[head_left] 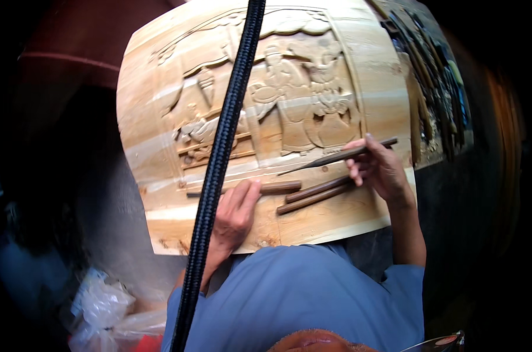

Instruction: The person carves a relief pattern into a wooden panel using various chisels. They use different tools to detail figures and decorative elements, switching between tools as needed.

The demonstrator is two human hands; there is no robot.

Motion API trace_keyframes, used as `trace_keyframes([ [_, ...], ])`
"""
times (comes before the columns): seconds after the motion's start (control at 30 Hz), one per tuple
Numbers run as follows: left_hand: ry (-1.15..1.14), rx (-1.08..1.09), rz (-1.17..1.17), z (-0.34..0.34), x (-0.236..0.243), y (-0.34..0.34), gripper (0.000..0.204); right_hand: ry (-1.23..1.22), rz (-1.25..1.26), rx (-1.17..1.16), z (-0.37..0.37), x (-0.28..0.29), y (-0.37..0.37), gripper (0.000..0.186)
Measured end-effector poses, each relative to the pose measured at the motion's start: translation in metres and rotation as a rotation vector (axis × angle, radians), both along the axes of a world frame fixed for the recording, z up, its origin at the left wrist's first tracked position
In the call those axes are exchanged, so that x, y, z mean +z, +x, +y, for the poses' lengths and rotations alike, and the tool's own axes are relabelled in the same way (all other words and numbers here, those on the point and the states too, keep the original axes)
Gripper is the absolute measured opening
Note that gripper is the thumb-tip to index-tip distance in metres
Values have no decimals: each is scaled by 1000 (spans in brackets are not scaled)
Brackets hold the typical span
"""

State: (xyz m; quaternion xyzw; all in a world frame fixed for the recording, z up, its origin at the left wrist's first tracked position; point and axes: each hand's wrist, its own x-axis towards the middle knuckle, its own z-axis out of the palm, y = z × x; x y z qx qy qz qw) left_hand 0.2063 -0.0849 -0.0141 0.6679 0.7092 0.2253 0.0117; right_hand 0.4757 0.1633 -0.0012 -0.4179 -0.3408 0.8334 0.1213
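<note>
A pale wooden panel (389, 76) carved in relief with figures and scrollwork lies in front of me. My right hand (378, 167), over its near right part, is closed on a slim dark carving chisel (330, 158), its thin tip pointing left above the wood. Below that hand, two dark wooden-handled tools (316, 196) lie side by side on the panel. My left hand (235, 216) rests at the panel's near edge, fingers together over another carving chisel (280, 188). That chisel's brown handle sticks out to the right and its dark end to the left.
Many carving tools (433, 76) lie in a row on a board to the right of the panel. A black braided cord (222, 152) crosses the view from top to bottom, hiding part of the carving. Clear plastic bags (104, 305) are at the lower left.
</note>
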Motion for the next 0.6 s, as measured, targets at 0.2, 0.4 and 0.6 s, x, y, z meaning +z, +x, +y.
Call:
trace_keyframes([
  [0.2, 74, -6, 47, -15, 18, -15, 35, -87, 98, 35, -15, 2, -16, 59],
  [0.4, 214, -25, 238, -8, 43, -33, 42, -164, 101, 183, -35, 1, -58, 60],
  [0.6, 360, -226, 305, 37, 57, -21, 43, -44, 123, 365, -66, -6, -100, 62],
])
